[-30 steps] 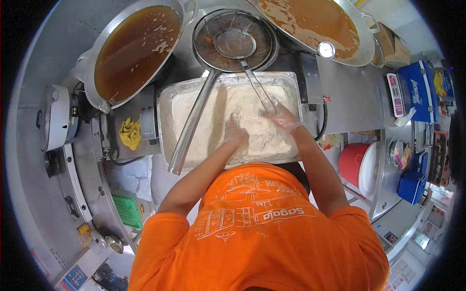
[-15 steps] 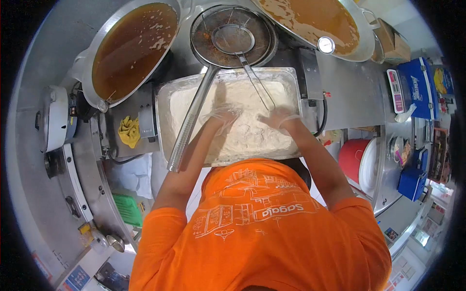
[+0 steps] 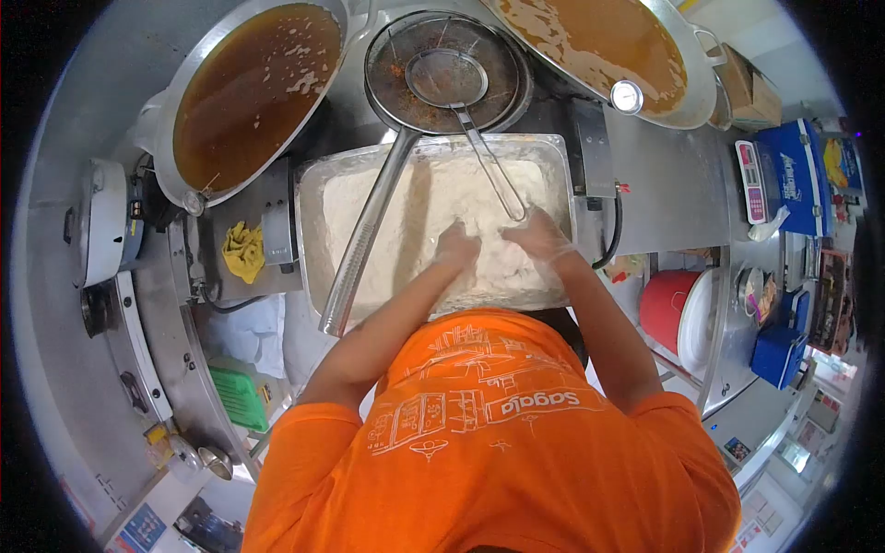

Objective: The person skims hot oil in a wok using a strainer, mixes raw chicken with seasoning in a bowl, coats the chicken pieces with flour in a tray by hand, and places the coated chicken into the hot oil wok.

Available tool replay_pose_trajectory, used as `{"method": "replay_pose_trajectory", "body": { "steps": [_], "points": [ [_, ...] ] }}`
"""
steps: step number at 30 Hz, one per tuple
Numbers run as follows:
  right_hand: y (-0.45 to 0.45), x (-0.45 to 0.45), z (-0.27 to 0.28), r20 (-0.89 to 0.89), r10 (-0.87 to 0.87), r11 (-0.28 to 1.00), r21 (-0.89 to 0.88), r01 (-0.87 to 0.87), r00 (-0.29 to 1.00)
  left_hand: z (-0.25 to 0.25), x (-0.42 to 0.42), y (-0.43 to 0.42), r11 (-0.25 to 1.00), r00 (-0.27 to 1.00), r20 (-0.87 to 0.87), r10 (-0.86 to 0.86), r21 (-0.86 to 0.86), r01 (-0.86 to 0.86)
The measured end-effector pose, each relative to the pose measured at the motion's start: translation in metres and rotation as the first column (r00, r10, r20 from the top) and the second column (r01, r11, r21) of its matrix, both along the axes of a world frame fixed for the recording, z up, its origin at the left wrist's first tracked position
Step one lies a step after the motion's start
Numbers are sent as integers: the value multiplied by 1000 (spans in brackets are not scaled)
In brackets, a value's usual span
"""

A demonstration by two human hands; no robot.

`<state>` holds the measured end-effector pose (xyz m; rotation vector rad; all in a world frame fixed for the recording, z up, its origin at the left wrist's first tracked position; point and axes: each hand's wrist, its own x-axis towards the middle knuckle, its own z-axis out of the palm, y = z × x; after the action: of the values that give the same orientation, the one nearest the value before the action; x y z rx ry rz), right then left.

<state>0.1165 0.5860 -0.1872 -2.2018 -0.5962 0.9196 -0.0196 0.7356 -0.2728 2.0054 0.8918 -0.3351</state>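
A metal tray (image 3: 309, 198) holds pale flour (image 3: 364, 189). Both hands wear thin clear gloves and touch the flour right of the tray's middle. My left hand (image 3: 456, 245) has its fingers sunk partly in the flour, so whether they grip anything is hidden. Just to its right, my right hand (image 3: 539, 235) also reaches into the flour, with its fingertips hidden. The looped handle of a small strainer (image 3: 446, 77) ends close above my right hand. That strainer lies in a large strainer (image 3: 392, 60), whose long handle crosses the tray's left part.
Large pans of brown liquid stand at the back left (image 3: 258, 92) and back right (image 3: 599, 46), the latter with a dial thermometer (image 3: 626, 97). A yellow cloth (image 3: 243, 252) lies left of the tray. At right are a scale (image 3: 752, 182) and a red bucket (image 3: 666, 304).
Since half a second ago, my left hand has moved right and slightly down, from above the flour into it. My right hand has stayed near the strainer's handle.
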Motion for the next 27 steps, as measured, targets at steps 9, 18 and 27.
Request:
{"method": "replay_pose_trajectory", "body": {
  "steps": [9, 18, 27],
  "points": [
    [42, 26, -52, -33, -317, 944, -106, 312, 948, 43, -10, 31, 966, 959, 231, -162, 237, 106],
    [22, 26, 36, -373, 291, 891, -230, -391, 881, -37, 8, 83, 790, 808, -43, -587, 188, 584],
    [6, -6, -54, -519, 234, 937, -106, -333, 822, 79, -36, 53, 801, 833, 252, -493, -242, 547]
  ]
}}
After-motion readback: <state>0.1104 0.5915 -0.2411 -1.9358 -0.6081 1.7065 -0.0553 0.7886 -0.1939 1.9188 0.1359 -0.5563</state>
